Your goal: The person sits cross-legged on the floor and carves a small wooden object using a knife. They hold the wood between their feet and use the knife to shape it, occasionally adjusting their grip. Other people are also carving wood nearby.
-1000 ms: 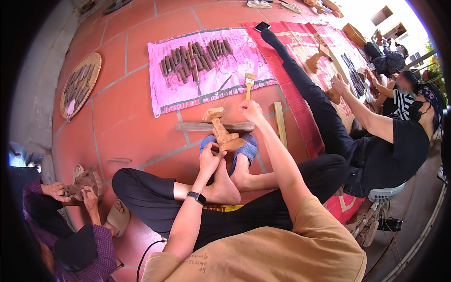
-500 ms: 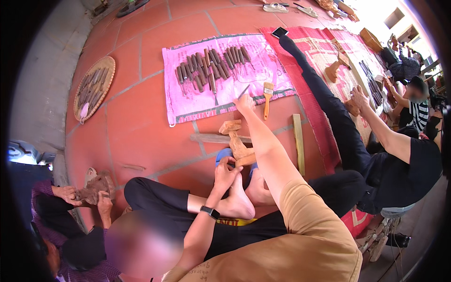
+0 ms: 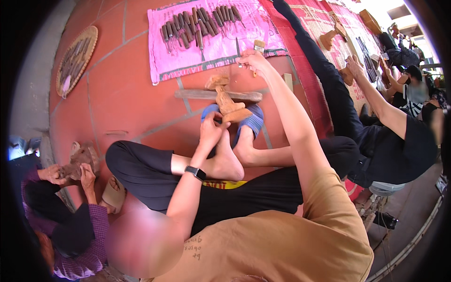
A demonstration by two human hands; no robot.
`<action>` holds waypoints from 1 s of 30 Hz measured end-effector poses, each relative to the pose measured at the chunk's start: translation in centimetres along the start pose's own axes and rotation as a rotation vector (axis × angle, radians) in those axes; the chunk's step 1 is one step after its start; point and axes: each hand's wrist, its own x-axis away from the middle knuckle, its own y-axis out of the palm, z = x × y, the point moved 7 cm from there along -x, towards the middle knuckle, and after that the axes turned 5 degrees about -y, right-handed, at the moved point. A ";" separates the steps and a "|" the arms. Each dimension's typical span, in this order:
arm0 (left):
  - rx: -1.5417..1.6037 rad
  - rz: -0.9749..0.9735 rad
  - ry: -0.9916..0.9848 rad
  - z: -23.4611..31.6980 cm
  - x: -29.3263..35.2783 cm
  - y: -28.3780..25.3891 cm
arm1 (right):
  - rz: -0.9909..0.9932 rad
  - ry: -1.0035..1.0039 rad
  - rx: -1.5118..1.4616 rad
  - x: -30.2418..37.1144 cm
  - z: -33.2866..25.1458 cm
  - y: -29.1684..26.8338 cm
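Note:
Low in front of me, my left hand (image 3: 212, 128) grips the base of a light-brown wooden carving (image 3: 227, 102). The carving has a wide top, a narrow neck and a block base, and it leans over my sandals (image 3: 254, 118). Stretched forward, my right hand (image 3: 254, 61) has its fingers closed about a slim dark carving tool (image 3: 237, 46) at the near edge of the pink cloth (image 3: 158, 51). A bit of metal shows below the fingertips. This hand also covers part of a flat brush (image 3: 259, 44); its bristles show above and its handle below.
Several dark-handled carving tools (image 3: 189, 27) lie on the pink cloth. Beyond the carving is a wooden bar (image 3: 197, 94). A round woven tray (image 3: 95, 40) of tools lies far left. One person handles a brown carving (image 3: 75, 167) at left; another sits at right.
My view has shifted, so the floor things appear higher. My right hand has moved rightward over the brush handle. My left hand still grips the carving.

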 end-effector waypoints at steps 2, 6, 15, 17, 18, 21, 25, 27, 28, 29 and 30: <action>-0.027 -0.012 -0.036 0.5 0.2 -0.2 | -0.010 -0.065 -0.181 5.6 -3.9 0.6; -0.055 -0.034 0.003 0.7 0.2 0.1 | 0.081 -0.156 -0.296 15.6 -6.6 2.1; 0.022 -0.054 0.047 0.6 -0.1 0.0 | 0.254 -0.274 0.020 19.9 -1.0 4.9; 0.003 -0.049 0.039 0.6 0.1 0.2 | 0.189 -0.237 0.073 19.2 -0.5 5.4; -0.005 -0.045 0.035 0.6 0.1 0.1 | 0.156 -0.219 0.101 18.8 0.1 5.6; -0.008 -0.037 0.053 0.5 0.1 0.0 | 0.125 -0.287 0.175 18.2 0.6 5.9; 0.004 -0.035 0.081 0.4 -0.2 0.1 | 0.077 -0.251 0.031 18.5 0.6 5.8; 0.006 -0.036 0.070 0.5 0.0 0.2 | 0.081 -0.227 0.012 18.6 0.4 5.4; 0.017 -0.039 0.064 0.4 0.0 0.1 | 0.084 -0.215 0.001 18.7 0.4 5.3; 0.028 -0.042 0.059 0.4 0.0 0.0 | 0.096 -0.208 -0.065 18.5 0.5 5.4; 0.041 -0.045 0.053 0.4 -0.2 0.0 | 0.102 -0.195 -0.069 18.6 0.5 5.4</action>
